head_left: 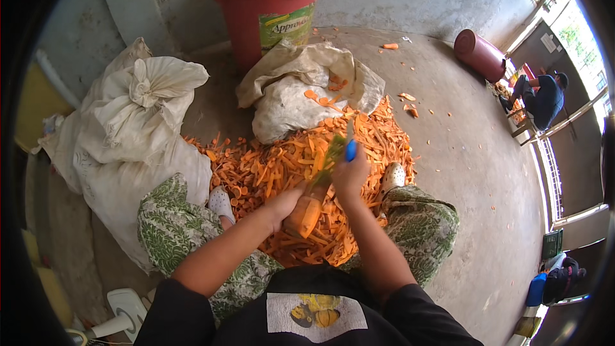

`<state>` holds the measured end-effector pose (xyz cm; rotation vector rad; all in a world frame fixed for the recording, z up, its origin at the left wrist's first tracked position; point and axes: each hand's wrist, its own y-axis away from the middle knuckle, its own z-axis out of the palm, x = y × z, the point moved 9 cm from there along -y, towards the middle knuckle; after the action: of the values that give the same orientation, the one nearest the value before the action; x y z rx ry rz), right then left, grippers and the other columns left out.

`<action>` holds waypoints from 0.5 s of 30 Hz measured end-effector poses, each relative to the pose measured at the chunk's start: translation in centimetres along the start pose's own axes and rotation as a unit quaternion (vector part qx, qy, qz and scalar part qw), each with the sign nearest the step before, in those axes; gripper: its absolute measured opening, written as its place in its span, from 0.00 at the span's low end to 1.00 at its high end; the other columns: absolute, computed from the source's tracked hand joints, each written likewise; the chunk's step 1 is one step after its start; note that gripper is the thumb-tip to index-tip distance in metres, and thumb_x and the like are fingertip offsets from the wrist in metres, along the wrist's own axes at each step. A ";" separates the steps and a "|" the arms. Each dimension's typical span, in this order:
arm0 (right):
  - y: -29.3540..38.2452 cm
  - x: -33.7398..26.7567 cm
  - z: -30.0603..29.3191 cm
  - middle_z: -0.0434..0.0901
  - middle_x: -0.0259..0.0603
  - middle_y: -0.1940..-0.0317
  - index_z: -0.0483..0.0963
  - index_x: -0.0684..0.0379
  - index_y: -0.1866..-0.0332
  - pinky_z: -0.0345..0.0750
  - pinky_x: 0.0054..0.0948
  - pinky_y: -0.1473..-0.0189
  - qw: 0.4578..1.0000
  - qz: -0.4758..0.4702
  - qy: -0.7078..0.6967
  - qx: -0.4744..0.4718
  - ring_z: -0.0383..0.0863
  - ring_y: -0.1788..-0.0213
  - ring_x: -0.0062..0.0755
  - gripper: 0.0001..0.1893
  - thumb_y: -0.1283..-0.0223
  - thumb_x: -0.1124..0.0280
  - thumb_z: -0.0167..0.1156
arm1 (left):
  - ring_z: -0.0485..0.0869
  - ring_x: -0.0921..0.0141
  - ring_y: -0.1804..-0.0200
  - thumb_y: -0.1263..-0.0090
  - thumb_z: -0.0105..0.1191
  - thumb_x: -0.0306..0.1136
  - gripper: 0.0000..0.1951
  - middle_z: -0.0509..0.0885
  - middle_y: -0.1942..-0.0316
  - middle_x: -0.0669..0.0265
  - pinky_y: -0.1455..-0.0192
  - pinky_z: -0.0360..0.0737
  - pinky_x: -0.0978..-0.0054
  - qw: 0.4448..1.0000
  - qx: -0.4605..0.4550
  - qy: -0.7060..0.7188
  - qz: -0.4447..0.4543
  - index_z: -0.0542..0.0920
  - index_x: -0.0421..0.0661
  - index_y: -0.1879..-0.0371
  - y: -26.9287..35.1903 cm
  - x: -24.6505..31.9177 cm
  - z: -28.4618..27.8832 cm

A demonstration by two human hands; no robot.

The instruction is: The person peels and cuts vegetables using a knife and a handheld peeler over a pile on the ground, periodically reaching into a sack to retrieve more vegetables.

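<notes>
My left hand (287, 204) grips a large carrot (307, 216). A bright orange strip along its near end looks peeled, while other parts of its side are browner. Beyond it shows a blurred green part (331, 158), perhaps the carrot's leafy top. My right hand (352, 173) is closed around the blue handle (351, 150) of a knife, whose blade (350, 129) points away from me. Both hands are above a big heap of carrot peelings and slices (274, 168) between my feet.
A cream woven sack (298, 105) lies on the heap's far side. Stuffed, knotted sacks (139, 139) stand at left. A red bucket (235, 24) is by the wall; a red barrel (475, 55) lies farther right. Two other people (547, 101) sit or bend at far right. A fan (125, 312) is lower left.
</notes>
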<state>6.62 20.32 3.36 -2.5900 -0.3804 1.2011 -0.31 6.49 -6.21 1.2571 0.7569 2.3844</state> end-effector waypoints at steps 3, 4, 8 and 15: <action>-4.8 3.1 -3.4 0.75 0.46 0.82 0.69 0.59 0.69 0.69 0.38 0.77 0.994 0.012 0.044 0.101 0.76 0.78 0.42 0.06 0.46 0.69 0.55 | 0.80 0.73 0.61 0.29 0.30 0.51 0.24 0.80 0.59 0.63 0.58 0.76 0.75 0.995 -0.086 -0.028 -0.038 0.70 0.45 0.50 0.9 -1.5 2.1; -6.1 4.9 -4.9 0.74 0.44 0.83 0.69 0.62 0.72 0.69 0.36 0.78 0.985 0.028 0.002 0.168 0.75 0.80 0.38 0.08 0.42 0.68 0.51 | 0.80 0.74 0.60 0.30 0.32 0.52 0.24 0.79 0.58 0.64 0.56 0.75 0.75 0.996 -0.083 -0.026 -0.025 0.71 0.45 0.50 1.5 -0.8 3.2; -6.3 6.2 -3.7 0.71 0.37 0.85 0.70 0.63 0.74 0.66 0.29 0.80 0.982 0.122 -0.121 0.081 0.69 0.84 0.26 0.13 0.38 0.65 0.49 | 0.81 0.63 0.65 0.31 0.34 0.53 0.25 0.79 0.64 0.56 0.62 0.80 0.66 0.988 -0.070 0.122 -0.066 0.70 0.42 0.52 0.9 -1.1 1.9; 4.6 -3.2 0.3 0.69 0.47 0.85 0.70 0.62 0.69 0.66 0.34 0.77 0.982 0.022 -0.147 -0.117 0.71 0.81 0.39 0.07 0.44 0.70 0.53 | 0.81 0.65 0.65 0.31 0.32 0.52 0.24 0.80 0.65 0.60 0.62 0.80 0.65 0.971 -0.058 0.232 -0.012 0.72 0.44 0.54 -0.6 -0.2 0.6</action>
<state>4.92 15.00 3.85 -2.6251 -0.5557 1.6517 0.33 7.02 -6.43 0.6412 0.7367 2.6897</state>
